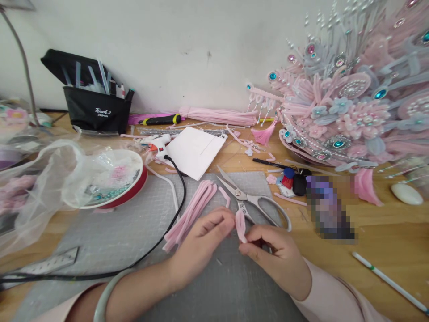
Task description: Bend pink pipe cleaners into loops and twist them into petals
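Note:
Between my hands is a short, folded loop of pink pipe cleaner (240,226), held above the grey cutting mat (134,232). My right hand (276,255) pinches its lower end between thumb and fingertips. The fingers of my left hand (209,232) are closed at the loop's upper left side, their tips partly hidden. A bundle of pink pipe cleaners (192,212) lies beyond my left wrist. Just behind the loop, metal scissors (248,197) rest with blades slightly apart. One short bent pink piece (224,197) lies beside them.
A hot glue gun (159,145) trails a black cord (182,197) across the mat. At left stand a red-rimmed bowl (142,181) of beads and a black pen bag (97,112). A large pink beaded headdress (335,107) fills the right back. A white pen (389,281) lies at right.

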Available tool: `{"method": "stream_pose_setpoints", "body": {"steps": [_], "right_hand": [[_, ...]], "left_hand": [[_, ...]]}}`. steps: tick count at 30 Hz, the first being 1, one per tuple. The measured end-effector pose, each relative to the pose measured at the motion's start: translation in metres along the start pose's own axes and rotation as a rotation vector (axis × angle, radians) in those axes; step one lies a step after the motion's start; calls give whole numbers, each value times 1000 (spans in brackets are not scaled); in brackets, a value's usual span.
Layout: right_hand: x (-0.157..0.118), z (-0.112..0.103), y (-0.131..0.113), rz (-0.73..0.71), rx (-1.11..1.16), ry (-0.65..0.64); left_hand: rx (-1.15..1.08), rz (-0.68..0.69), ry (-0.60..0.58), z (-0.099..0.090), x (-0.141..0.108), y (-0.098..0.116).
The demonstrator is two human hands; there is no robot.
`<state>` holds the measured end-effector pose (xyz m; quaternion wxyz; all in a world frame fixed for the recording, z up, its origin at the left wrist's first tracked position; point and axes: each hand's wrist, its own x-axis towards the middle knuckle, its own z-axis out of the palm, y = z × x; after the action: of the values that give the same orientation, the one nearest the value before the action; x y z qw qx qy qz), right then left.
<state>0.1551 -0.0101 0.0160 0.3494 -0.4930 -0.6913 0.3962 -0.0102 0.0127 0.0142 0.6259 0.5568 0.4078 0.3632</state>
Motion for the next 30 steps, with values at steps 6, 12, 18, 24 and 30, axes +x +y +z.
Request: {"method": "stream_pose_setpoints", "body": {"steps": [6,12,18,24,30], "right_hand": [[-2,4,8,234,294,7],[1,8,7,331,446,43],[7,6,10,423,484,108],[9,-1,5,134,335,98],[5,-3,2,-90,129,130]], "left_hand": [[775,102,108,-22,14,-6],[732,79,119,-23,16,-19],[626,52,90,-12,6,-5],[296,113,-78,5,-7,0],[390,124,-59,6,-7,-2]]}}
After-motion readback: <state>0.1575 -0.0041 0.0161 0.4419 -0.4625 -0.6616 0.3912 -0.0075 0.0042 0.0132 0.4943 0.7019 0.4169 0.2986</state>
